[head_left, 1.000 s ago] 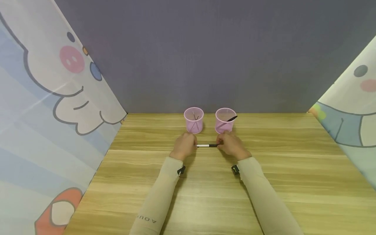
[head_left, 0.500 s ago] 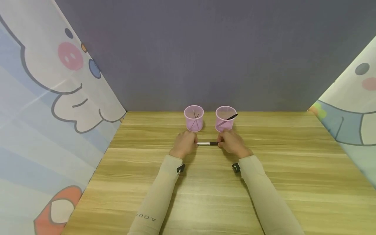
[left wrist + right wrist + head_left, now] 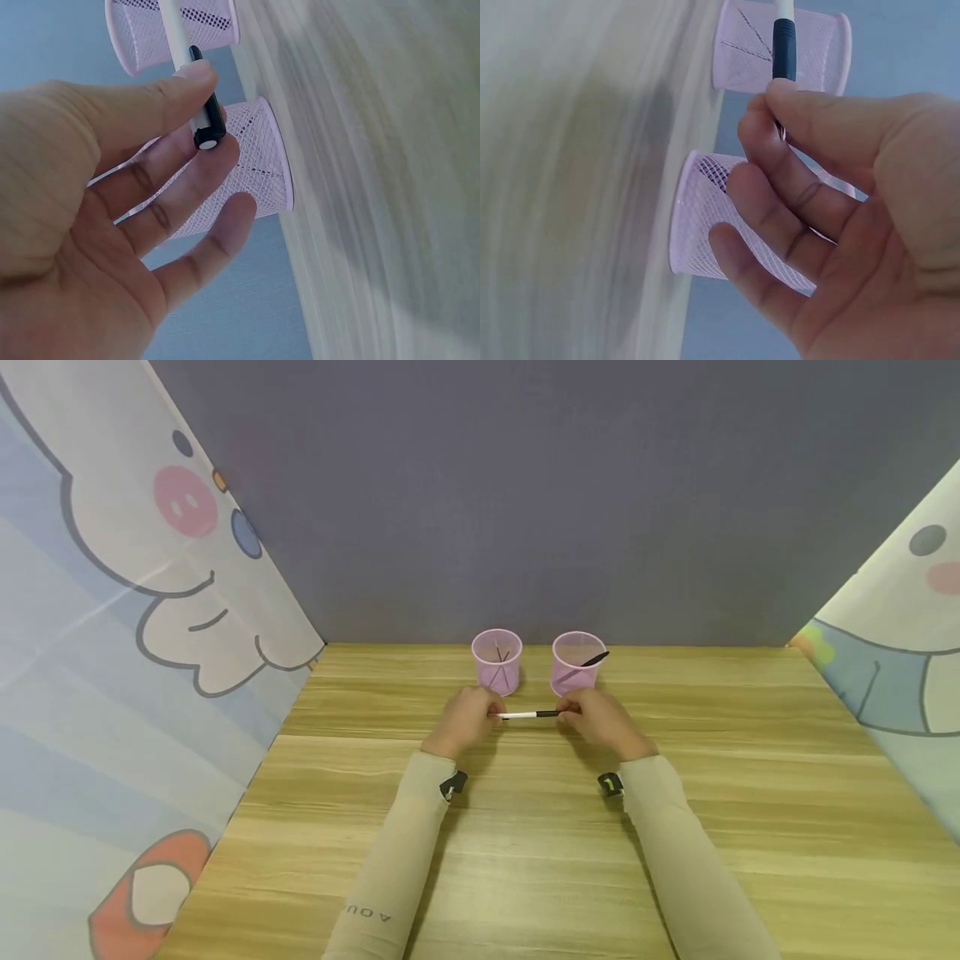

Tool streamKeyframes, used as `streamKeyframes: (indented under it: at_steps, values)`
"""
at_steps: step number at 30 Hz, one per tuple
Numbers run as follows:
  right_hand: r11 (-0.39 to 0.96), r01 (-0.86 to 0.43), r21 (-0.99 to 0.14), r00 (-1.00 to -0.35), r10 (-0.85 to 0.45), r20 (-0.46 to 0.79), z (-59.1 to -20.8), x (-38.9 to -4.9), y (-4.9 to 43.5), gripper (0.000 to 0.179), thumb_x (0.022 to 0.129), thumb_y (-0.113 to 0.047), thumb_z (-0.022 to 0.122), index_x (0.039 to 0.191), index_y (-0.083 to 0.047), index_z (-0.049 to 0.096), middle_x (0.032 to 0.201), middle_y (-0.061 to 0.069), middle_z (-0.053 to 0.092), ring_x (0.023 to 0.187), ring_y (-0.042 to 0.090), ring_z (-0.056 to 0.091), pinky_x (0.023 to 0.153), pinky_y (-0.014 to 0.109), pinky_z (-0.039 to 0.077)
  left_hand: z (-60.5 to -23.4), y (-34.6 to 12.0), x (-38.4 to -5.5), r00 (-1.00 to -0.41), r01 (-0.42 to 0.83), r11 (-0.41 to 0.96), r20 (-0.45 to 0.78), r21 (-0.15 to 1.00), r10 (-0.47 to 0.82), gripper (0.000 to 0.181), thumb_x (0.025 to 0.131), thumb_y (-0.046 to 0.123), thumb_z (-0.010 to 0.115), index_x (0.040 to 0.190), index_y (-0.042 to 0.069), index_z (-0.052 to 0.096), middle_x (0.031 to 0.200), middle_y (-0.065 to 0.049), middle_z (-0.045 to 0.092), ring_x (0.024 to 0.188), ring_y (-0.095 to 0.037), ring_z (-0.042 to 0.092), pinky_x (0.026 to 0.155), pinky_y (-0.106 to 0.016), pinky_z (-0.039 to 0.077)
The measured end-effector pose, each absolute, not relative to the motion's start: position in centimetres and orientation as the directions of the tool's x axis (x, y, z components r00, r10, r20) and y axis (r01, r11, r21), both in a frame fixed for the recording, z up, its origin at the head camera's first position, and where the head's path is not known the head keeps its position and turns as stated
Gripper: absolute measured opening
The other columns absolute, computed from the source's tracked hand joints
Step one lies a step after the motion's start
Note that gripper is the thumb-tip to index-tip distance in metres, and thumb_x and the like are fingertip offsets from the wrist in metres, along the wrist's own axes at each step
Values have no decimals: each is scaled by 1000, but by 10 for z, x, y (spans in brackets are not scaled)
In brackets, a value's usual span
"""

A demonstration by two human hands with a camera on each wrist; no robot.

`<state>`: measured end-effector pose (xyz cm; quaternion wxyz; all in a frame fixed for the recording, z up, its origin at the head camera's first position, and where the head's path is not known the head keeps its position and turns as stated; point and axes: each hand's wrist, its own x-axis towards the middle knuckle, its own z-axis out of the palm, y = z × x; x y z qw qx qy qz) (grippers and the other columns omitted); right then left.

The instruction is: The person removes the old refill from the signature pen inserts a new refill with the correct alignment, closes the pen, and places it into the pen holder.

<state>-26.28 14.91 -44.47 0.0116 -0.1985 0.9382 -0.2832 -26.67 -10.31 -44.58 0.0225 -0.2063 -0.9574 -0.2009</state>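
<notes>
Left hand [image 3: 462, 720]: pinching with thumb and finger the end of the white-and-black pen [image 3: 522, 715] that carries the black clip [image 3: 216, 112].
Right hand [image 3: 600, 720]: pinching the opposite, black end of the same pen; other fingers loosely bent.
Pen: held almost level between the two hands, above the table [image 3: 517, 877].
First pink mesh cup [image 3: 498, 675]: standing upright beyond the white part of the pen; thin dark lines visible in it, nature impossible to tell.
Second pink mesh cup [image 3: 577, 681]: upright beyond the black end of the pen, with a dark slender object [image 3: 596, 658] leaning out over the rim.
Light sleeves [image 3: 397, 860]: nearer than the pen, one on each arm.
Grey wall [image 3: 555, 502]: behind the cups, farthest from the pen.
</notes>
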Motion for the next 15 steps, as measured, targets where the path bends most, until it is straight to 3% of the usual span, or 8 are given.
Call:
streamKeyframes:
  at_steps: [15]
  values:
    - [761,-379,-527,-917,-386,103,-433,-261,156,9,96,-15,70,98,-8,76,89,4,74,84,21,65,81,47,54,-436,-112,-264,-903,429,786,186,444,388,6,91,16,77,92,10,79,93,-3,78,88,-18,72,85,-36,58]
